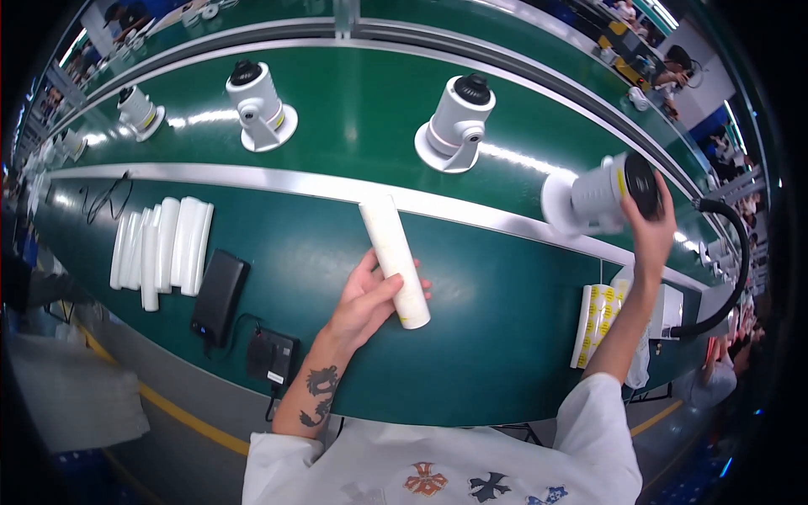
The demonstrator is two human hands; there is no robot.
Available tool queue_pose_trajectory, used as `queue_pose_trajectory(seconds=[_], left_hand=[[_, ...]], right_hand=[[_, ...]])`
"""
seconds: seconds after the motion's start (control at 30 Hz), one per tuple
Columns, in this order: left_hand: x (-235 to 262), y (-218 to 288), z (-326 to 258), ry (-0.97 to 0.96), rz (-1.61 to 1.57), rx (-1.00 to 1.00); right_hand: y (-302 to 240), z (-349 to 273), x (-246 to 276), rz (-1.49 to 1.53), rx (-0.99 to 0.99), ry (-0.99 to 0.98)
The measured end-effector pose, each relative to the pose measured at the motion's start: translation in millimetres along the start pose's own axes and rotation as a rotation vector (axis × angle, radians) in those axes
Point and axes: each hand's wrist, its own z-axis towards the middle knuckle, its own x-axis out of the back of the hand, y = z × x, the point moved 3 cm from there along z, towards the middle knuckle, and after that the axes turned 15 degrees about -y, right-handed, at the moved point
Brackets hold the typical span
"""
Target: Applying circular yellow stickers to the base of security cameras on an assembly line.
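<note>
My left hand [373,295] is closed around a long white roll [392,257] with a few yellow marks at its lower end, held tilted above the table. On the far right, my right hand [650,220] grips the black cap of a white cylindrical device [596,200] that has a round flange base. This device is slightly blurred and tilted at the rail of the green line; whether its base touches the surface I cannot tell. A similar white device [459,122] stands upright beyond my hands, and another [259,109] stands farther left.
Several white rolls [168,244] lie at left on the green table [488,353], near a black power bank [219,295] and a black box [271,355] with cables. Yellow-printed rolls [596,324] lie at right, below a black flexible hose [739,252]. A metal rail [295,187] divides table and line.
</note>
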Motion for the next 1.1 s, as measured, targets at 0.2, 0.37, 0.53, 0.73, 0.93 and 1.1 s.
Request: queue_pose_trajectory(seconds=[0.2, 0.37, 0.53, 0.73, 0.93, 1.1], left_hand=[[-13, -11, 23, -0.077, -0.056, 0.085], [-35, -6, 33, 0.027, 0.05, -0.058], [-62, -7, 59, -0.173, 0.033, -0.147], [-95, -3, 78, -0.359, -0.136, -0.172], [-96, -18, 78, -0.34, 0.222, -0.202], [-102, -19, 76, -0.378, 0.314, -0.23]], right_hand=[[-77, -113, -35, 0.188, 0.201, -0.715], [-80, -140, -92, 0.228, 0.102, -1.099], [-83, -137, -95, 0.256, 0.025, -1.319], [-69, -124, -76, 0.367, 0.178, -1.106], [-75, -105, -91, -0.083, 0.261, -0.527], [-73, -111, -90, -0.143, 0.299, -0.436]])
